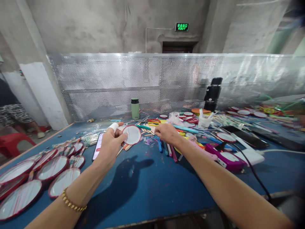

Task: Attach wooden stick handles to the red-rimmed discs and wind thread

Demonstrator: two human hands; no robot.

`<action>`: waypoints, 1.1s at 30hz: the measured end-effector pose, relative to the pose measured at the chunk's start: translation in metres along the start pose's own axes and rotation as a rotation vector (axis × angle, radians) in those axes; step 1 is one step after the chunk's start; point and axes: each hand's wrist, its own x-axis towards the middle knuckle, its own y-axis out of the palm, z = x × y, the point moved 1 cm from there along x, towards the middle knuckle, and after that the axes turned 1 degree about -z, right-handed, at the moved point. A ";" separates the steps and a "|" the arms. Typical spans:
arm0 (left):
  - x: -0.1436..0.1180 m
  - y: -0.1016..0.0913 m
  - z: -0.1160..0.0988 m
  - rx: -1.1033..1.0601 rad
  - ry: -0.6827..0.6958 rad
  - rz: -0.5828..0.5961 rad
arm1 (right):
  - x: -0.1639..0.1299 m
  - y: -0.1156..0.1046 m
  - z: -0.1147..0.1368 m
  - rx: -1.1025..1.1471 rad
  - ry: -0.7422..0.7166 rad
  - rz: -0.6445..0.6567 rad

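Head-height view, forward-down over table [152, 190]

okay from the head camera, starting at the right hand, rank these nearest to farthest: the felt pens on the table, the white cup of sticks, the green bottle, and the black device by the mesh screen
From the right hand:
1. Felt pens, on the table just beneath and in front of the hand.
2. White cup of sticks, off to the right and farther back.
3. Green bottle, back left near the mesh screen.
4. Black device, back right against the screen.

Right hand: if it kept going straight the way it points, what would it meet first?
Probably the loose sticks on the table just beyond the right hand, then the white disc in the left hand; depth is unclear.
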 end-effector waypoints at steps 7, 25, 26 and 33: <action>-0.003 0.004 0.002 0.051 -0.016 0.044 | 0.005 0.002 0.000 -0.065 0.032 0.050; -0.006 0.006 0.002 0.083 -0.002 0.093 | -0.003 0.005 -0.007 -0.104 0.089 0.230; -0.007 0.006 0.002 0.083 -0.004 0.095 | -0.002 0.008 -0.008 -0.108 0.095 0.236; -0.006 0.005 0.001 0.097 -0.006 0.108 | 0.001 0.019 -0.010 -0.069 0.137 0.228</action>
